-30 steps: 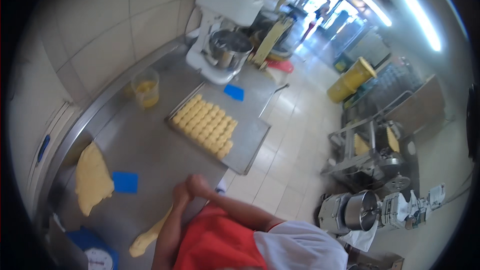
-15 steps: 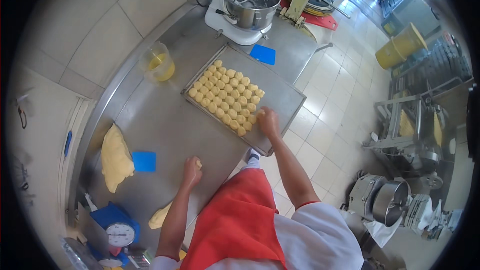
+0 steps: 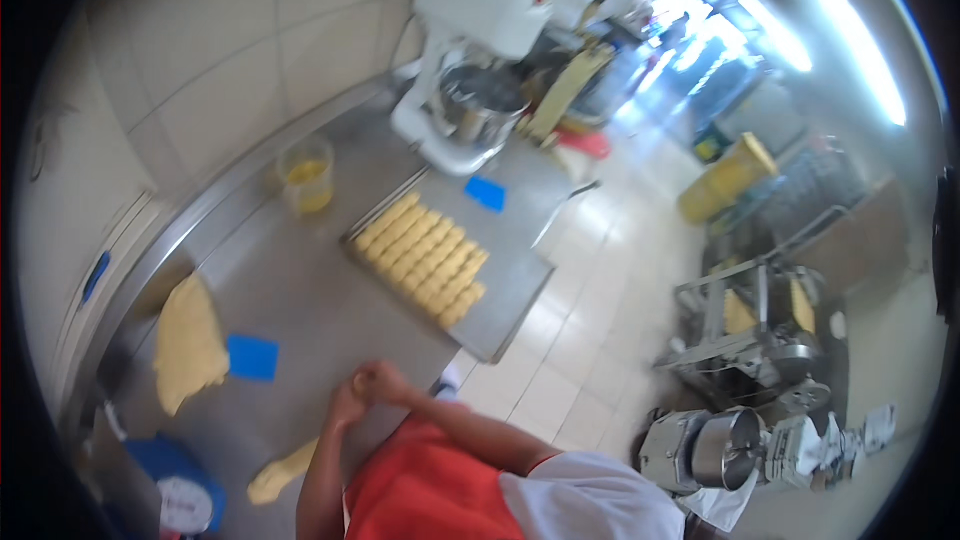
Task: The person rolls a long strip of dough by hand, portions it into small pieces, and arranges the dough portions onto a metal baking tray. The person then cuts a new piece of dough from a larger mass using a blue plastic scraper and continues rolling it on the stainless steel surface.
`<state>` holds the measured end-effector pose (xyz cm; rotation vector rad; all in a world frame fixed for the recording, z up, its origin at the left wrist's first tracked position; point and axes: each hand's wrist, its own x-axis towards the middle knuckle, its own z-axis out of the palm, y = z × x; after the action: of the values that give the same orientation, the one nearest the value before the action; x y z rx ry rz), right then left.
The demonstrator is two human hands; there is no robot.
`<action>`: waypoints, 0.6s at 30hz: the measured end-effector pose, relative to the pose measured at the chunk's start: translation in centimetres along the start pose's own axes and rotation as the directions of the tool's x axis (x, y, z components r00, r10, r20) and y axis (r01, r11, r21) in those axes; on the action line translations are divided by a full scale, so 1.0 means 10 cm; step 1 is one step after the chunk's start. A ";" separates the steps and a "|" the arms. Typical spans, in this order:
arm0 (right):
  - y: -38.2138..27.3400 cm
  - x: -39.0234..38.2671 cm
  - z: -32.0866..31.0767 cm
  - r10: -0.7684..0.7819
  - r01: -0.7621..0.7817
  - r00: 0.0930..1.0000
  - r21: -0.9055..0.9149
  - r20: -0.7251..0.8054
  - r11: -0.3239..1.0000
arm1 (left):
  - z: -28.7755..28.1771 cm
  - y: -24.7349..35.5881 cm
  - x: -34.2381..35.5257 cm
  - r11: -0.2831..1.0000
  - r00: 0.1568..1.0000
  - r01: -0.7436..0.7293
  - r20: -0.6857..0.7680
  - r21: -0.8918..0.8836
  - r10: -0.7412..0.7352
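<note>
Over the steel table (image 3: 330,310), near its front edge, my two hands meet. My left hand (image 3: 347,404) is closed around a small piece of dough (image 3: 360,381), of which only a sliver shows between the fingers. Against it, my right hand (image 3: 388,383) is closed on the same piece; its fingertips are blurred. Beyond them lies a metal tray (image 3: 510,305) with rows of small round dough balls (image 3: 420,255) on its left part. A longer strip of dough (image 3: 283,473) rests beside my left forearm.
A large dough slab (image 3: 190,345) and a blue scraper (image 3: 252,358) lie at the left. A blue dial scale (image 3: 190,485) stands nearer. Toward the back are a pitcher of yellow liquid (image 3: 307,185), a second blue scraper (image 3: 486,194) and a white stand mixer (image 3: 470,20).
My right hand has left the tray's dough balls and come back to my left hand. The whole view has tilted upward, showing more of the room and ceiling lights.
</note>
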<state>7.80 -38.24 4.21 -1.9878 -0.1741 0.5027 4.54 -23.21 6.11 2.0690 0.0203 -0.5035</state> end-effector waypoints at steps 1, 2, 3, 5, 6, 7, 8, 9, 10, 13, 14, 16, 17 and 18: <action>-0.16 -0.01 0.02 0.040 -0.041 0.999 -0.051 -0.028 0.998 | 0.00 0.04 -0.01 0.994 1.000 0.005 0.016 0.105 -0.007; -0.21 -0.04 0.06 0.027 -0.036 0.998 -0.142 -0.064 0.989 | 0.01 0.00 -0.03 0.975 0.999 0.023 0.029 0.223 -0.030; -0.27 -0.06 0.14 0.005 -0.026 0.996 -0.222 -0.092 0.975 | 0.06 -0.11 -0.02 0.965 0.999 0.000 -0.049 0.264 0.014; -0.42 -0.01 0.24 0.013 -0.051 0.992 -0.295 -0.128 0.954 | 0.16 -0.34 0.15 0.935 0.975 -0.013 -0.204 0.354 0.091; -0.46 0.01 0.29 0.054 -0.092 0.989 -0.288 -0.136 0.953 | 0.09 -0.34 0.17 0.912 0.986 0.015 -0.158 0.410 0.055; -0.41 -0.01 0.29 0.110 -0.150 0.982 -0.280 -0.154 0.948 | 0.09 -0.28 0.17 0.885 0.995 0.030 -0.098 0.464 0.017; -0.13 0.08 0.36 -0.017 -0.024 0.995 -0.387 -0.103 0.922 | 0.09 -0.21 0.18 0.856 0.999 0.042 -0.042 0.515 -0.024; 0.53 0.09 0.27 -0.097 0.041 0.991 -0.500 -0.087 0.865 | 0.31 0.01 0.21 0.858 0.999 -0.008 0.046 0.513 -0.018; 0.91 0.09 0.21 -0.183 0.129 0.983 -0.592 -0.032 0.795 | 0.40 0.10 0.23 0.854 0.994 -0.028 0.107 0.520 -0.033; 0.52 0.01 0.06 -0.306 0.256 0.853 0.171 0.422 0.951 | -0.01 -0.33 0.47 0.881 0.964 0.262 -0.069 0.395 -0.256; 0.24 -0.07 -0.04 -0.324 0.163 0.808 0.342 0.493 0.926 | -0.21 -0.46 0.56 0.874 0.925 0.379 -0.157 0.304 -0.346; -0.17 -0.47 -0.48 -0.082 -0.146 0.868 0.412 0.489 0.900 | -0.30 -0.30 0.47 0.891 0.932 0.359 -0.160 0.278 -0.325; 0.21 -0.54 -0.78 0.029 -0.165 0.954 0.444 0.297 0.881 | -0.21 -0.12 0.49 0.906 0.945 0.325 -0.133 0.271 -0.299; 0.47 -0.57 -0.98 0.139 -0.172 0.985 0.546 0.101 0.820 | -0.16 -0.29 0.49 0.942 0.978 0.183 -0.147 0.281 -0.147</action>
<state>6.31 -50.37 5.28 -1.4197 0.0979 0.6339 8.96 -21.30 2.64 2.4019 0.2065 -0.5025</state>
